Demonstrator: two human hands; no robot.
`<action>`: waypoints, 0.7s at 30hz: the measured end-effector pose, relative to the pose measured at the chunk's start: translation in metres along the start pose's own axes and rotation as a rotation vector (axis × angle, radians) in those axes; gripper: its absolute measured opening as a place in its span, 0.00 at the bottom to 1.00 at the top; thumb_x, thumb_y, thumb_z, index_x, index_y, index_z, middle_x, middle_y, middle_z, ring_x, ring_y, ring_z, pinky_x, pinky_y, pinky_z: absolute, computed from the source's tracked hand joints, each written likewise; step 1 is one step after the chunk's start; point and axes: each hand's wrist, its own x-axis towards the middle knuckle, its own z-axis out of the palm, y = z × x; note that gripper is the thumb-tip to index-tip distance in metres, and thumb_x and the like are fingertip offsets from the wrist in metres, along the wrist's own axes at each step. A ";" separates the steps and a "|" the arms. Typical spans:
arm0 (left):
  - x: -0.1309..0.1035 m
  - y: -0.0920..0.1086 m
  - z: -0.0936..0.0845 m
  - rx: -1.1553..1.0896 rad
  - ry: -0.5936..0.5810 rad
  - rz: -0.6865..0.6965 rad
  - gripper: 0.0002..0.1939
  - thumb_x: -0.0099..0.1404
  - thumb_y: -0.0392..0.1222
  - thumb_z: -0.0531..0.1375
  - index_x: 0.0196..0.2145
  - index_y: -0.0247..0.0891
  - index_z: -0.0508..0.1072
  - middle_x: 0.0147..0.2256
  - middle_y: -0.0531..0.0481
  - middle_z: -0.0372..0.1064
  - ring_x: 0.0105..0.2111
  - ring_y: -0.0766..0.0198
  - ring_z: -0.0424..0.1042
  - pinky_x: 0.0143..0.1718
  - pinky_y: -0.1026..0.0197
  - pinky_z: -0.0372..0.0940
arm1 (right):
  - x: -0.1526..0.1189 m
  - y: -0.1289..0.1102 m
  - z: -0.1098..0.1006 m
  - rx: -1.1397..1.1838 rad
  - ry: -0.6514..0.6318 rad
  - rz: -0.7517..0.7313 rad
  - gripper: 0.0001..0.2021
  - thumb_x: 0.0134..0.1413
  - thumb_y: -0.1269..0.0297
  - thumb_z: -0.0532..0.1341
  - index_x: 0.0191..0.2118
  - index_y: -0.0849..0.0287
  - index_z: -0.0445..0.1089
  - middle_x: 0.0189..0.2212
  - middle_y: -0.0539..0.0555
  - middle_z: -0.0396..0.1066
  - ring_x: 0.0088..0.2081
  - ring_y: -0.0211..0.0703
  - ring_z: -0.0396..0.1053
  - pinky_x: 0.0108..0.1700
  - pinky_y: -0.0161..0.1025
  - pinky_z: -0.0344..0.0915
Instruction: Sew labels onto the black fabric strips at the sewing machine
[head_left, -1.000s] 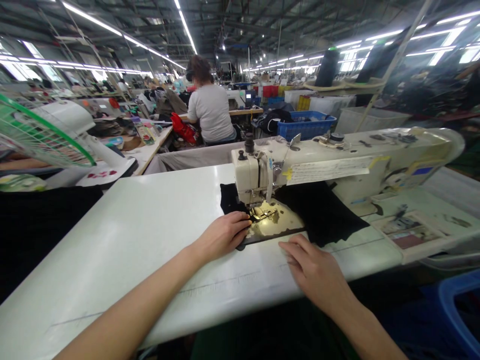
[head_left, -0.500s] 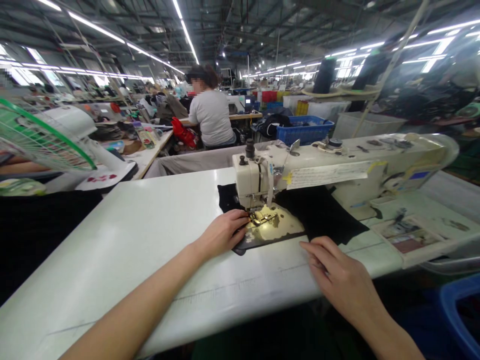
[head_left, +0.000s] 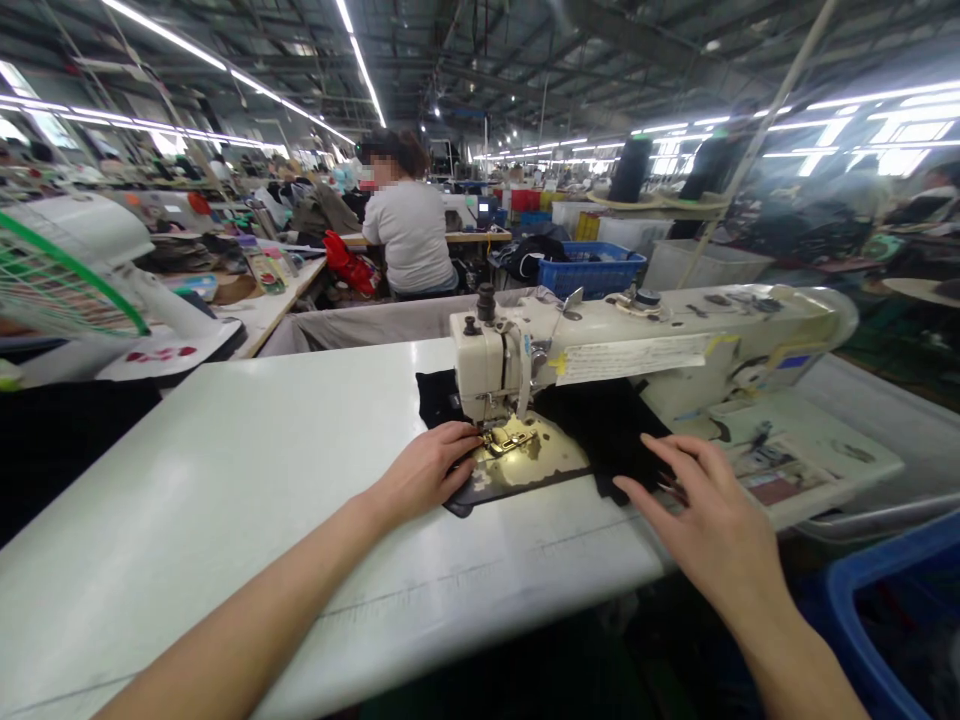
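A pale sewing machine (head_left: 540,345) stands on the white table, and black cloth (head_left: 600,420) lies behind and to the right of its metal bed plate (head_left: 517,460). A corner of the cloth also shows left of the machine head. My left hand (head_left: 431,465) rests at the plate's left side, fingers drawn together and their tips beside the presser foot (head_left: 499,437). What lies under those fingertips is hidden. Over the near right edge of the cloth is my right hand (head_left: 709,510), its thumb and fingers apart; whether the fingertips touch the cloth is unclear.
A fan with a green rim (head_left: 82,270) stands at left. At right, a parts tray (head_left: 780,470) is set into the table, with a blue bin (head_left: 862,590) below. A seated person (head_left: 411,230) works ahead, near a blue basket (head_left: 592,270).
My right hand has moved right, away from the plate's corner to the cloth's edge, and its fingers have spread. My left hand stays by the presser foot. The whole view has shifted slightly.
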 end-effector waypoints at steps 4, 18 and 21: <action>-0.002 -0.001 0.002 0.016 0.018 -0.025 0.18 0.75 0.41 0.50 0.54 0.33 0.73 0.54 0.38 0.70 0.54 0.52 0.70 0.58 0.49 0.68 | 0.004 0.008 0.003 -0.070 -0.013 0.038 0.18 0.69 0.50 0.54 0.46 0.56 0.76 0.39 0.52 0.73 0.31 0.40 0.73 0.25 0.37 0.62; -0.047 -0.033 -0.021 0.074 0.020 -0.234 0.23 0.74 0.50 0.49 0.55 0.35 0.73 0.57 0.37 0.69 0.56 0.50 0.71 0.59 0.47 0.66 | 0.006 0.025 -0.002 0.213 -0.085 0.113 0.13 0.63 0.58 0.55 0.41 0.56 0.76 0.42 0.55 0.79 0.43 0.49 0.77 0.44 0.43 0.72; -0.080 -0.054 -0.041 0.105 0.022 -0.321 0.26 0.72 0.56 0.50 0.53 0.36 0.75 0.57 0.40 0.70 0.55 0.49 0.71 0.60 0.48 0.65 | 0.013 0.023 -0.007 0.287 -0.084 0.194 0.15 0.64 0.55 0.56 0.44 0.55 0.77 0.41 0.55 0.79 0.38 0.48 0.78 0.39 0.42 0.73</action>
